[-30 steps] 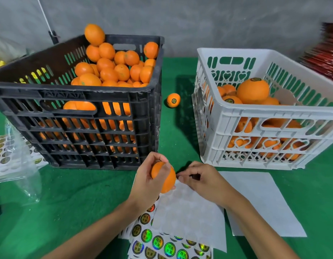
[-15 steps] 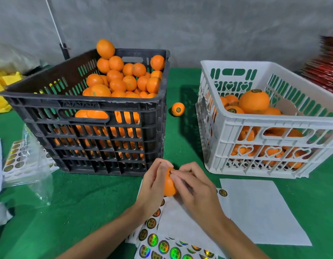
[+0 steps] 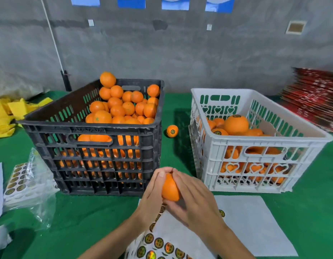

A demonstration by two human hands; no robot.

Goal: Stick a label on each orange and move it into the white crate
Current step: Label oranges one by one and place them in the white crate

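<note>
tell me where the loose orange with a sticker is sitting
In the head view, the loose orange sits on the green table, in the gap between the black crate and the white crate.

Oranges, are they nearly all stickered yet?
Not nearly. The white crate holds some labelled oranges. One orange sits between the left hand and right hand. The black crate is heaped full, and a labelled stray orange lies between crates.
</note>
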